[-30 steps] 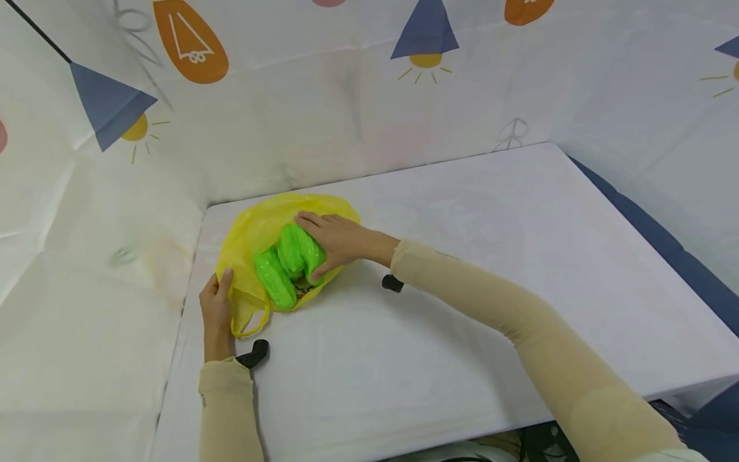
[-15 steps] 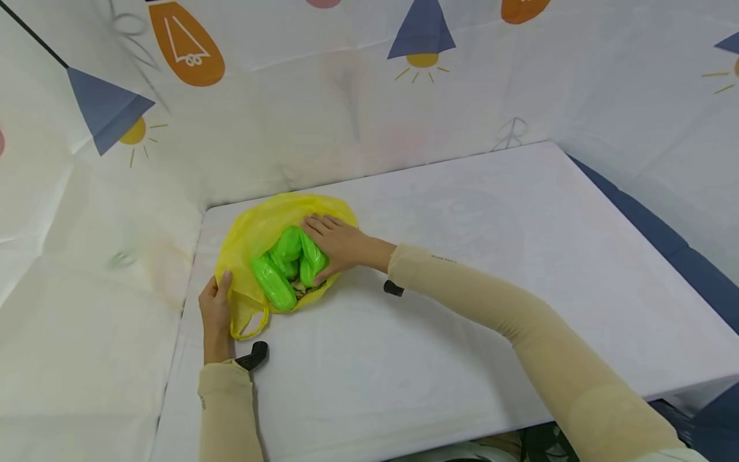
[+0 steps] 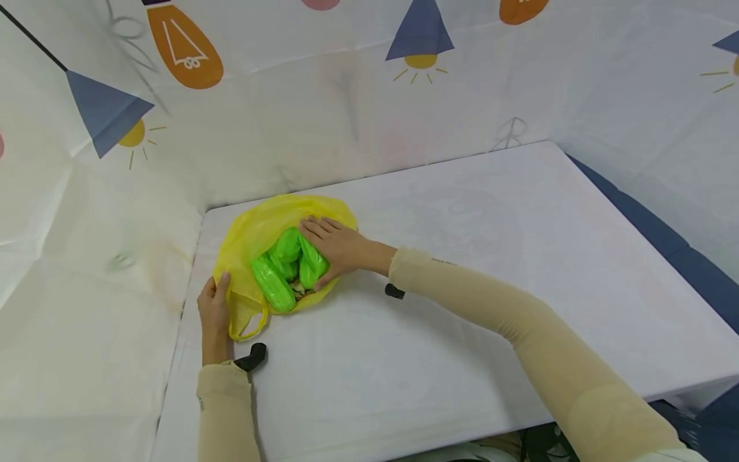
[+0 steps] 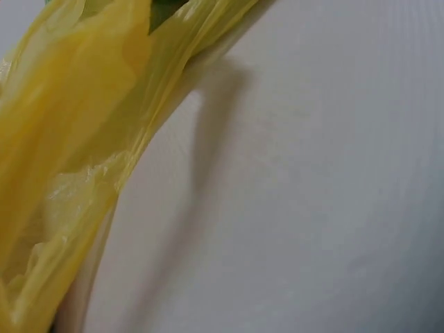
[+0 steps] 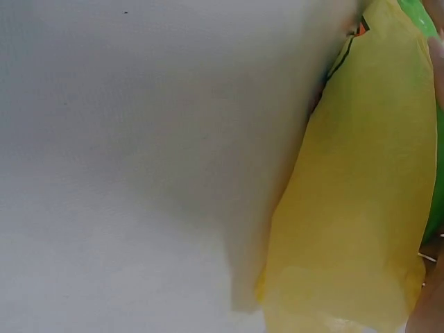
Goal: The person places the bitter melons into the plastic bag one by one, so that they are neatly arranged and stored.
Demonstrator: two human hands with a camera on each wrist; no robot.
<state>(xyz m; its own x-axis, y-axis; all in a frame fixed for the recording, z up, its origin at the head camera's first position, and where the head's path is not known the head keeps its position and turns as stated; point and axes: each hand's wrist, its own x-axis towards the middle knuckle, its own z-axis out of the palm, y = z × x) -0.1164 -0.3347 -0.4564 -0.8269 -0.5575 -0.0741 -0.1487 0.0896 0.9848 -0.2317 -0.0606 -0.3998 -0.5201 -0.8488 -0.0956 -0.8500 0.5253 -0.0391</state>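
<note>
A yellow plastic bag (image 3: 256,224) lies on the table at the left with its mouth toward me. Inside its mouth sit several glossy, bright green, elongated bundles (image 3: 272,285), and a patterned brownish thing shows between them. My left hand (image 3: 213,314) holds the bag's left edge, thumb on top, beside the looped handle (image 3: 251,330). Across the right-hand green bundle rests my right hand (image 3: 340,249), fingers straight and pointing into the bag, thumb at the bundle's near end. Both wrist views show mainly the bag's thin yellow wall (image 5: 354,187) and the table.
The white tabletop (image 3: 462,321) stretches to the right of the bag. White sheeting (image 3: 277,115) printed with lamps and bulbs stands behind and at the left. A black device (image 3: 252,357) is fixed at the left wrist, another (image 3: 394,291) at the right.
The right hand has shifted slightly right and flattened over the green bundles, which have settled a little apart. The left hand keeps its hold on the bag.
</note>
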